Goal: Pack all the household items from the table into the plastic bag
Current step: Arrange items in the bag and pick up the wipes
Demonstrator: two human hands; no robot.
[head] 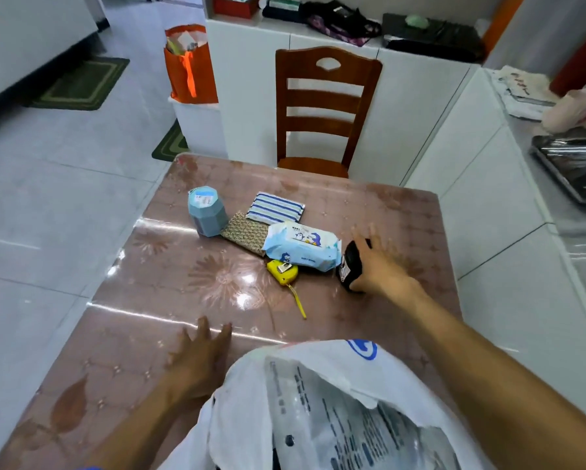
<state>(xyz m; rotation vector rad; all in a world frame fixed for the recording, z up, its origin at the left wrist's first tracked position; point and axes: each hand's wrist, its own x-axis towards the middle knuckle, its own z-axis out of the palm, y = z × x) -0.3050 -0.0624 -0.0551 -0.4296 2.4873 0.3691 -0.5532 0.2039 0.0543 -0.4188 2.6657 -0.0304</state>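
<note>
1. The right hand reaches to about 3 o'clock of the item cluster, fingers spread wide and thumb curling around a small black package; whether the grip has closed, I cannot tell.
2. The left hand lies flat, fingers splayed, at 9 o'clock of the plastic bag, probably steadying its mouth for loading.
3. Waiting on the table: a baby wipes pack at centre, a yellow tape measure at its 7 o'clock, a striped cloth at 11, a patterned pad and a blue canister toward 10.
</note>
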